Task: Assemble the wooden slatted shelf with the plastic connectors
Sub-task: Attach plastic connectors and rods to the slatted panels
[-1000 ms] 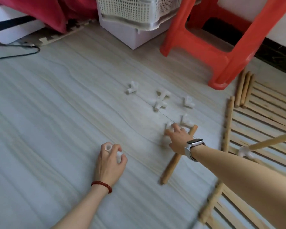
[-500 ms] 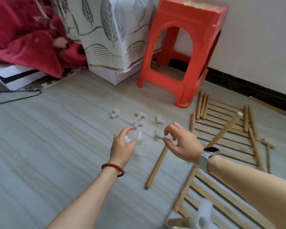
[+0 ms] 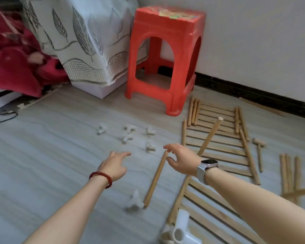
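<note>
Single head-worn wide-angle view, looking forward and down, floor (image 3: pixel 42 164) close below, wall (image 3: pixel 253 41) farther ahead

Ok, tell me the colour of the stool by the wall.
Bright orange-red plastic stool, seen in the head view.

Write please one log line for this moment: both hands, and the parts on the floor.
left hand open, empty | right hand open, empty | dowel on floor between them | connectors loose ahead

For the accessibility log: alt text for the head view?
Both hands, left hand and right hand, hover open and empty over a grey floor, flanking a wooden dowel. White plastic connectors lie ahead, slatted panels right, red plastic stool behind.
</note>
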Demonstrator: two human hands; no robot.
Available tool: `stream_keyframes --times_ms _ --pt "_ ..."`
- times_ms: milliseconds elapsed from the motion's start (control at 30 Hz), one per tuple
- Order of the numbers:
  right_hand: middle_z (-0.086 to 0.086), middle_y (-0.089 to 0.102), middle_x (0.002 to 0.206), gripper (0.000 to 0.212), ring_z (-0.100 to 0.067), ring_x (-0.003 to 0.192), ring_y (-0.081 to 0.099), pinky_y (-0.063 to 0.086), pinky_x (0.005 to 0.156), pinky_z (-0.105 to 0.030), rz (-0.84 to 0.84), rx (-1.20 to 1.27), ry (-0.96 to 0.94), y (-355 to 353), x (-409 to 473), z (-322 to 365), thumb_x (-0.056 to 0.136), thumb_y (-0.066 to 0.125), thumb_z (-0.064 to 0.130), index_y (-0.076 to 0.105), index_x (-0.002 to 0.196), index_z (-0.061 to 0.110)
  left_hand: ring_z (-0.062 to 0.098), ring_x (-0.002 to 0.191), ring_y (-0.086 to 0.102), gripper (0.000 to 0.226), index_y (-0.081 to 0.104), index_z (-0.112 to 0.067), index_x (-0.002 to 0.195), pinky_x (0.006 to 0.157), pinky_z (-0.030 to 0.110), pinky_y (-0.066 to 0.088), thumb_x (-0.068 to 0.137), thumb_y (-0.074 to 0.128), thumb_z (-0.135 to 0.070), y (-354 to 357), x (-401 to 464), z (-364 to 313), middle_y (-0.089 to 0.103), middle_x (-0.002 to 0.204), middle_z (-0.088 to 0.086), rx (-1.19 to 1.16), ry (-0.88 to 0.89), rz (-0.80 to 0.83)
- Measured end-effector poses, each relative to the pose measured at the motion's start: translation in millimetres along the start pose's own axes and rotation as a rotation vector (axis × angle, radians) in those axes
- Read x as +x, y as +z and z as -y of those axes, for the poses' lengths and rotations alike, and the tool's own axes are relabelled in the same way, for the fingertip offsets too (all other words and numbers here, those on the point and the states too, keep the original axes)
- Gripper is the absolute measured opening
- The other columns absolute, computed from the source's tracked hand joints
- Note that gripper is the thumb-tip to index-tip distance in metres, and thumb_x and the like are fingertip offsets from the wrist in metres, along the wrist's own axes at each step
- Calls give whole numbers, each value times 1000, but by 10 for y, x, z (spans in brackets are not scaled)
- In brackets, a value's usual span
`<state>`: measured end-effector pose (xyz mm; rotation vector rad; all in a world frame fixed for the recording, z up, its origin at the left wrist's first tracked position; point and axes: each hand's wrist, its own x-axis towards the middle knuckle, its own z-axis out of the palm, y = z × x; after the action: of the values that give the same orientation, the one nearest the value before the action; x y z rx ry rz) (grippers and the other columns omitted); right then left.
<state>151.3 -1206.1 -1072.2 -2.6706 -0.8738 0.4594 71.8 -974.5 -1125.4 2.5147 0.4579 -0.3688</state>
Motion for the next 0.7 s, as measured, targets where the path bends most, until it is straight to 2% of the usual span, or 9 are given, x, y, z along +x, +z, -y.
stream_keyframes --times_ms 100,133,167,300,400,500,567,667,700 --pt "-4 43 140 47 -16 119 49 40 93 -27 113 64 38 488 148 -192 96 46 25 35 141 20 20 120 51 72 23 -47 143 102 29 39 83 62 -43 686 -79 296 31 139 0 90 -1 334" --pt "-5 42 140 47 -18 118 50 39 92 -27 164 81 56 684 152 -257 95 46 24 34 141 20 18 119 51 79 20 -47 144 100 28 40 79 64 -52 963 -167 339 30 137 -2 127 24 411" --pt "-5 42 139 48 -19 117 51 39 92 -28 197 88 67 821 134 -301 95 46 24 34 141 20 17 117 52 82 20 -47 144 96 27 41 76 65 -57 1170 -272 348 30 135 -3 174 65 408" --pt "-6 46 133 47 -22 114 53 43 95 -33 290 140 126 1167 -26 -466 95 45 21 35 141 18 20 109 56 57 37 -43 135 86 27 44 83 57 -52 1612 -439 279 37 130 -2 270 104 169" --pt "-6 50 130 43 -21 111 54 42 92 -28 273 182 191 1139 -225 -496 96 43 19 40 138 17 26 103 60 45 45 -33 127 85 30 46 84 54 -43 1578 -402 199 40 125 1 293 33 173" --pt "-4 58 123 37 -19 106 57 44 86 -26 180 237 265 879 -475 -449 96 42 16 48 132 14 27 95 59 34 53 -30 115 83 29 45 83 57 -39 1284 -388 73 38 114 0 74 -117 103" --pt "-4 61 121 34 -18 105 58 46 87 -26 102 268 293 669 -651 -378 96 41 15 54 128 14 25 86 55 34 56 -26 115 80 29 43 84 61 -40 980 -385 -66 38 113 1 -80 -132 -1" --pt "-1 62 117 30 -12 102 59 47 86 -22 -79 371 303 220 -1068 -171 97 43 16 59 122 15 23 87 54 34 59 -22 113 78 27 40 83 66 -36 314 -556 -536 39 111 2 -245 15 -224" --pt "0 63 111 28 -11 98 59 49 88 -25 -138 435 295 72 -1201 -78 97 44 17 60 119 14 22 88 53 31 60 -22 111 76 26 38 83 67 -34 95 -660 -723 39 109 1 -276 87 -281"
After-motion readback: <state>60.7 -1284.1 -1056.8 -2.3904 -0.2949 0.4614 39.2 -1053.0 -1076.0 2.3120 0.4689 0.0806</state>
